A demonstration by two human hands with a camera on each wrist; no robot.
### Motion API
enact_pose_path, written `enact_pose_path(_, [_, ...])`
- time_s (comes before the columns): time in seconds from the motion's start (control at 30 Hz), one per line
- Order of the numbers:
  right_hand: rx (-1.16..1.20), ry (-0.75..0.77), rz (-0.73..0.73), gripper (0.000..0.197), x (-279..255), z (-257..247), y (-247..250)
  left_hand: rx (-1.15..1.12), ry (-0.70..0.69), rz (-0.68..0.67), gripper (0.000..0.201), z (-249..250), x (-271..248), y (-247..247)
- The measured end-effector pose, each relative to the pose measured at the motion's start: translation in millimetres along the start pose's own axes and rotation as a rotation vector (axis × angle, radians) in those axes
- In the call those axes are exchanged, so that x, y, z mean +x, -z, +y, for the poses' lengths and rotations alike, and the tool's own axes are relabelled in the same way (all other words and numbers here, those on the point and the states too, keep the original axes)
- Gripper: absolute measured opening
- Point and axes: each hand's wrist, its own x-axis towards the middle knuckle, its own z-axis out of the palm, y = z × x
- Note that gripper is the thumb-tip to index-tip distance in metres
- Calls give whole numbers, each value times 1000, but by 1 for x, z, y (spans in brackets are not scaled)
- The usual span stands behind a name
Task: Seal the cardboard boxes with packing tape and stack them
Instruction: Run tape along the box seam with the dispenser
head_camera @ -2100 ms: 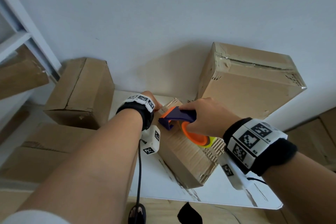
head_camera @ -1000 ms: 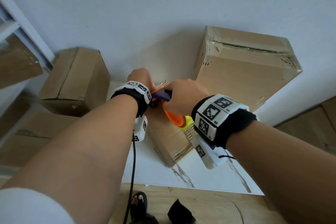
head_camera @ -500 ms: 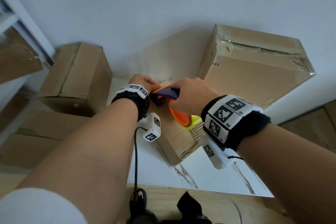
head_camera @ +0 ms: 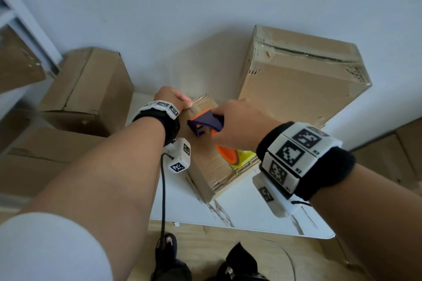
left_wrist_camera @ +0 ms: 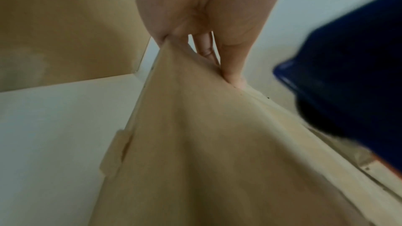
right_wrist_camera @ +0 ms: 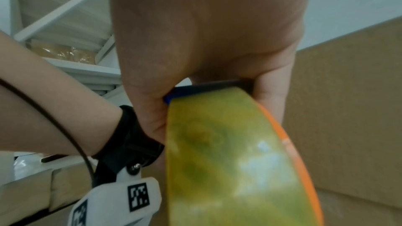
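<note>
**Clerk:** Head view, item count?

**Me:** One small cardboard box (head_camera: 206,162) on the white table (head_camera: 251,210), under both my hands. One large taped box (head_camera: 299,89) behind it against the wall. At left, beside the table, three more boxes: an upright box (head_camera: 89,89), a flat box (head_camera: 43,155) nearer to me, and a shelf box (head_camera: 18,61) in the white rack. One tape dispenser (head_camera: 206,124), orange and purple, with one yellow tape roll (head_camera: 245,158).

**Clerk:** Hands, same view?

**Me:** My left hand (head_camera: 171,97) sits at the small box's far end, fingers folded over its edge. My right hand (head_camera: 239,126) is wrapped round the dispenser's handle, dispenser down on the box top.

**Clerk:** Left wrist view?

**Me:** One box (left_wrist_camera: 206,152), close and blurred. Left hand (left_wrist_camera: 206,9) clamps its far corner, thumb on one side, fingers (left_wrist_camera: 204,45) on the other. Dispenser (left_wrist_camera: 352,82) a dark blue blur at right.

**Clerk:** Right wrist view?

**Me:** One tape roll (right_wrist_camera: 228,161), yellow-green, with an orange rim. Right hand (right_wrist_camera: 206,32) clenched around the dark handle above it. Large box (right_wrist_camera: 352,109) at right; my left forearm (right_wrist_camera: 54,109) at left.
</note>
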Motion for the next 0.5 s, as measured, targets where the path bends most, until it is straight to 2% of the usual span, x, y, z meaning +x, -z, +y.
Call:
enact_pose_path(0.3, [-39,-23,-114,21,-39,21,3,15,-22,5,14,2,-7,1])
enact_pose_path(0.5, [-58,-41,-152,26,-31,13,2,0,-9,-19,15,2,-8,2])
